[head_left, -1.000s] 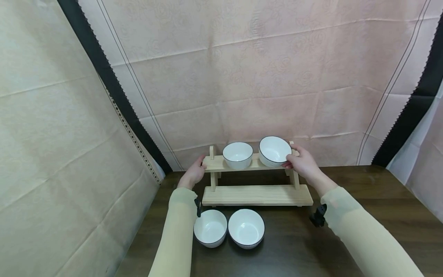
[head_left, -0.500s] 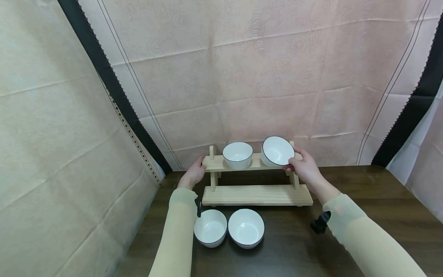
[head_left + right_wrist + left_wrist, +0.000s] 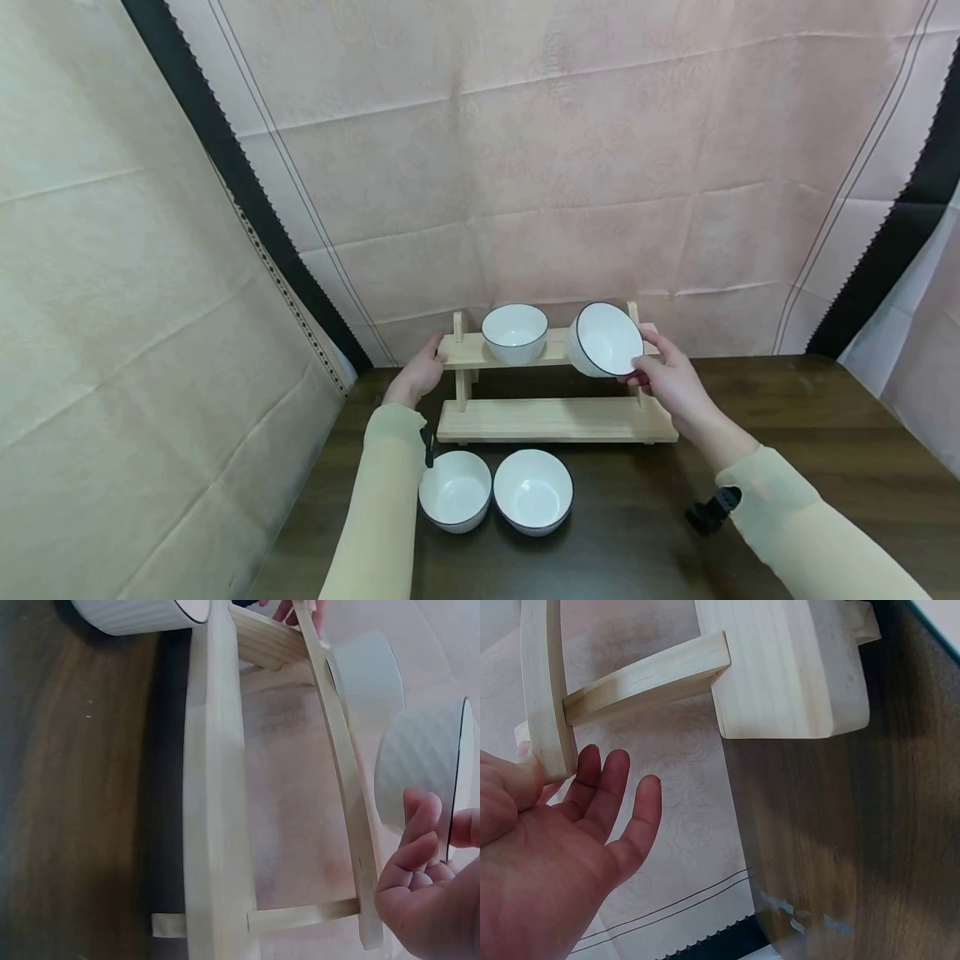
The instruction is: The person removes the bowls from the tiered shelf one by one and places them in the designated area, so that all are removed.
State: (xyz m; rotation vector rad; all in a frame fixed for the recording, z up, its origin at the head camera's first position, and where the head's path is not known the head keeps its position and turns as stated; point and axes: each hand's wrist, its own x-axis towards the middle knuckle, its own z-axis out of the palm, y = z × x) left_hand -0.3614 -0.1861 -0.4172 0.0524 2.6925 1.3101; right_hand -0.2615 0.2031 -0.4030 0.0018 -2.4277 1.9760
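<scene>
My right hand (image 3: 678, 387) pinches the right rim of a white bowl (image 3: 607, 337) with a dark edge. Thumb inside and fingers on the ribbed outer wall show in the right wrist view, where the held bowl (image 3: 424, 761) is tilted. In the head view it is at the right part of the upper shelf of a two-tier wooden rack (image 3: 557, 419), mouth tipped toward me. A second white bowl (image 3: 515, 333) stands upright on that shelf, to the left. My left hand (image 3: 417, 375) grips the shelf's left end; the left wrist view shows the thumb against the wood (image 3: 547, 712).
Two more white bowls, a left one (image 3: 456, 492) and a right one (image 3: 533, 492), stand side by side on the dark wooden table (image 3: 622, 533) in front of the rack. Pale cloth (image 3: 570, 183) hangs behind, and another cloth (image 3: 150, 333) hangs at the left.
My right hand has shifted the bowl to the right and slightly toward me, tipping it further. The left hand keeps its grip on the shelf end. The other bowls stay put.
</scene>
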